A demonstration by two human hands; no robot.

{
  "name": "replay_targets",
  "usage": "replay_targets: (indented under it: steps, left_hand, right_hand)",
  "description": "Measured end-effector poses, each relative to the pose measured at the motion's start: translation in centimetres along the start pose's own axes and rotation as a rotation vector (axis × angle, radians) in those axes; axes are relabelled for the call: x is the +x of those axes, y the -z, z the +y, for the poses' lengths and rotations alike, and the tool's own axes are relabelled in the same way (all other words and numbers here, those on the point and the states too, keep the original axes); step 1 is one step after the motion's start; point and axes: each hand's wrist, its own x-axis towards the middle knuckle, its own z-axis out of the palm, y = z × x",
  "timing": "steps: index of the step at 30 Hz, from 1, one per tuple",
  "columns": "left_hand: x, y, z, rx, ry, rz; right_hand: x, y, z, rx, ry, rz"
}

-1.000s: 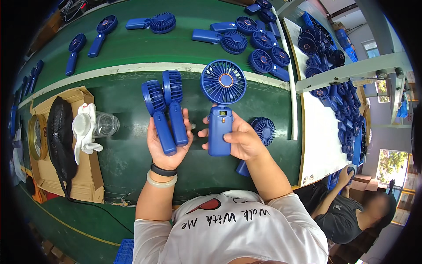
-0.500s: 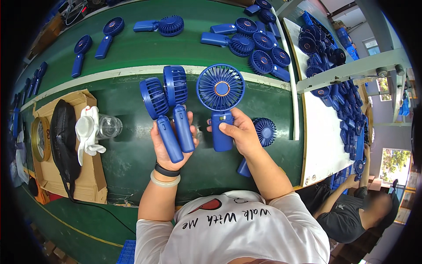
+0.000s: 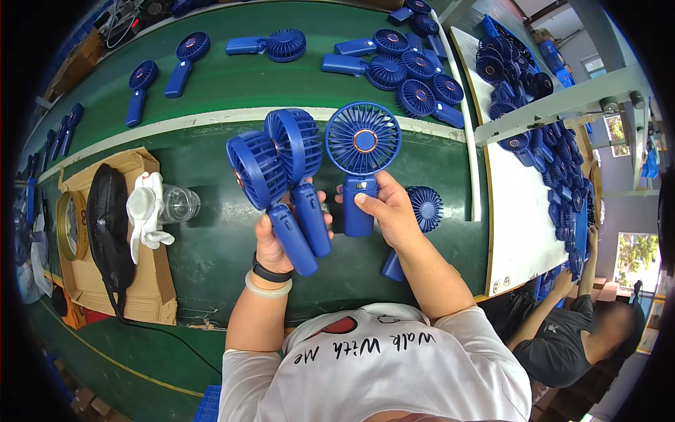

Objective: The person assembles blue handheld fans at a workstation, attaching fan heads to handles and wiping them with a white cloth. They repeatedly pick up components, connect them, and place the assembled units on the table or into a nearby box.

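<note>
My left hand (image 3: 273,246) is closed around the handles of two blue handheld fans, one fan (image 3: 260,172) on the outside and another fan (image 3: 299,144) beside it. Their round heads tilt sideways and touch or overlap. In my right hand (image 3: 390,211) a third handheld fan (image 3: 363,141) stands upright, its round grille facing me and a small display lit on the handle. My thumb presses on the front of that handle, below the display. Behind my right wrist another fan (image 3: 425,209) lies on the green table, its handle partly hidden by my forearm.
Several fans (image 3: 388,72) lie on the green belt (image 3: 218,81) beyond a white rail. At the left, a cardboard tray (image 3: 151,281) holds a black pouch (image 3: 111,232) and a tape roll (image 3: 72,225), beside a clear jar (image 3: 181,204) and white glove. At right, a co-worker (image 3: 562,337) handles piled fans.
The two fans in my left hand have turned, showing more of their grilles. My right hand and its fan have shifted slightly right. Fans on the belt have moved a little right.
</note>
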Motion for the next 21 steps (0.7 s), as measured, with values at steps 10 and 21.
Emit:
replay_targets:
  steps: [10, 21]
  left_hand:
    - [0.1, -3.4, -1.6, 0.264, -0.047, 0.018]
    - [2.8, -8.8, -11.7, 1.083, 0.208, -0.084]
  right_hand:
    - [-1.6, 1.8, 0.2, 0.072, -0.005, -0.008]
    - [-11.1, 7.2, 0.9, 0.269, 0.082, -0.016]
